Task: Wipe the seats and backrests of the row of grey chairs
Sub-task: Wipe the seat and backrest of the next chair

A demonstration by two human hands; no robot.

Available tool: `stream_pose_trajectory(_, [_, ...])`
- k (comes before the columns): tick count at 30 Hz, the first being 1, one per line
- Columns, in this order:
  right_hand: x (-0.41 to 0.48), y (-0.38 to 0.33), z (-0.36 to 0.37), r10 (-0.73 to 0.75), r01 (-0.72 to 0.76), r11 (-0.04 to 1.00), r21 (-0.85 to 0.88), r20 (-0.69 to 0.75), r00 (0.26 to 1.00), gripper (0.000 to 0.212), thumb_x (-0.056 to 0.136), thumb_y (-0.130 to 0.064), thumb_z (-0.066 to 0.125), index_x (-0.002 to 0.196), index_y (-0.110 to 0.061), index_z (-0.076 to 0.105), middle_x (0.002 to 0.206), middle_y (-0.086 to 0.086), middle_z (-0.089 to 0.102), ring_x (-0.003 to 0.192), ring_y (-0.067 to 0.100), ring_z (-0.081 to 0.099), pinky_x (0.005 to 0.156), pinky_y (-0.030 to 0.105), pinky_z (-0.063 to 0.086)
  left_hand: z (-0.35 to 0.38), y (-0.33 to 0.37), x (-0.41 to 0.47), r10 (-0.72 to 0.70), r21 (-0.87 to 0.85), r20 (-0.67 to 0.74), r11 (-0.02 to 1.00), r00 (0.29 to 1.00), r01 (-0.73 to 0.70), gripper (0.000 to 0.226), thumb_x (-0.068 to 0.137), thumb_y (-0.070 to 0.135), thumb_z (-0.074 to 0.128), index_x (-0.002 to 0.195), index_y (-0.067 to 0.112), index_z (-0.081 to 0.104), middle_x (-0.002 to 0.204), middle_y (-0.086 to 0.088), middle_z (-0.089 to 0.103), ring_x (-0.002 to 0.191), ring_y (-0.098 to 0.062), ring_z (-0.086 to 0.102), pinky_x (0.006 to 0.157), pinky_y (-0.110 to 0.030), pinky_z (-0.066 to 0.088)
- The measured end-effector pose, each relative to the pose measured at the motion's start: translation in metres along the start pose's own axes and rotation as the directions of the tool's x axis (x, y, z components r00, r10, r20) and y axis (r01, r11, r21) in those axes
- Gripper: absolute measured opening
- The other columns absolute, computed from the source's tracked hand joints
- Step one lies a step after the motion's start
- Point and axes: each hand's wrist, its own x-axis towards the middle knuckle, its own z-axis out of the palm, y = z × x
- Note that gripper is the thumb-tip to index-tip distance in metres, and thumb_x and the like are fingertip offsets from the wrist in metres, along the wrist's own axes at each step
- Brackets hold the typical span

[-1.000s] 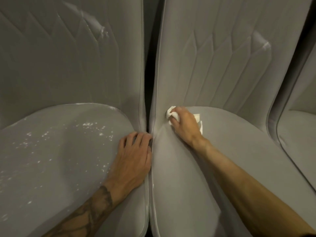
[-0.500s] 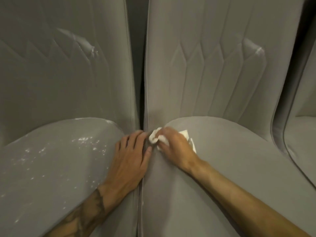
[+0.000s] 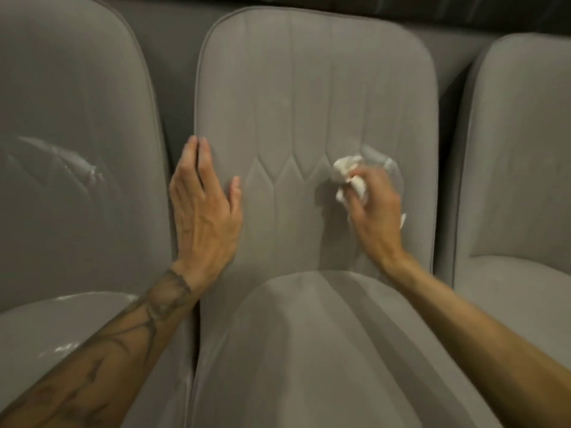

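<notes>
Three grey upholstered chairs stand side by side. On the middle chair's backrest (image 3: 309,88), my right hand (image 3: 375,217) grips a crumpled white cloth (image 3: 347,171) and presses it against a whitish smear (image 3: 389,165) on the right part of the quilted panel. My left hand (image 3: 204,208) lies flat, fingers together, on the left edge of the same backrest. The middle seat (image 3: 309,350) below looks plain grey. The left chair (image 3: 77,118) carries a white smear (image 3: 77,165) on its backrest and white flecks on its seat (image 3: 65,347).
The right chair (image 3: 519,149) stands close against the middle one, its seat partly in view. A narrow dark gap (image 3: 173,112) separates the left and middle backrests. Behind the chairs runs a dark surface (image 3: 401,7).
Both hands have risen from the seat crease up to the middle backrest. The right hand carried the cloth to the white smear; the left moved from the seat edge to the backrest's side. View tilted up.
</notes>
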Motion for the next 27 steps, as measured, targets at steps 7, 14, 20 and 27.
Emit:
stream_pose_trajectory(7, [0.145, 0.033, -0.044, -0.208, 0.111, 0.938, -0.330, -0.277, 0.938, 0.022, 0.097, -0.022, 0.058, 0.108, -0.003, 0.059, 0.113, 0.015, 0.057, 0.101, 0.027, 0.054, 0.087, 0.029, 0.044, 0.020, -0.007, 0.014, 0.073, 0.056, -0.112, 0.996, 0.991, -0.067, 0.061, 0.108, 0.028, 0.049, 0.157, -0.004, 0.032, 0.159, -0.027, 0.036, 0.141, -0.043, 0.041, 0.117, -0.050, 0.034])
stream_pose_trajectory(14, [0.119, 0.060, -0.024, -0.358, 0.254, 0.856, -0.450, -0.164, 0.919, 0.017, 0.097, -0.014, 0.058, 0.110, -0.004, 0.056, 0.115, 0.017, 0.054, 0.104, 0.031, 0.049, 0.090, 0.038, 0.044, 0.024, -0.012, 0.013, 0.087, 0.048, -0.148, 0.996, 0.985, -0.081, 0.060, 0.107, 0.023, 0.049, 0.157, -0.005, 0.031, 0.158, -0.029, 0.036, 0.141, -0.045, 0.040, 0.117, -0.052, 0.034])
stream_pose_trajectory(20, [0.170, 0.046, -0.028, -0.310, 0.193, 0.861, -0.471, -0.184, 0.933, 0.026, 0.096, -0.018, 0.056, 0.114, 0.001, 0.057, 0.117, 0.022, 0.053, 0.105, 0.033, 0.050, 0.091, 0.034, 0.043, 0.024, -0.008, 0.013, 0.074, 0.019, -0.126, 0.997, 0.989, -0.072, 0.061, 0.106, 0.020, 0.050, 0.157, -0.007, 0.030, 0.158, -0.031, 0.035, 0.141, -0.048, 0.040, 0.118, -0.054, 0.034])
stream_pose_trajectory(27, [0.139, 0.052, -0.026, -0.311, 0.225, 0.864, -0.450, -0.124, 0.942, 0.033, 0.099, -0.023, 0.056, 0.125, -0.002, 0.051, 0.120, 0.019, 0.051, 0.107, 0.031, 0.047, 0.094, 0.038, 0.043, 0.025, -0.009, 0.013, 0.076, 0.022, -0.125, 0.997, 0.989, -0.074, 0.060, 0.107, 0.020, 0.048, 0.157, -0.007, 0.029, 0.159, -0.030, 0.034, 0.141, -0.047, 0.041, 0.118, -0.052, 0.035])
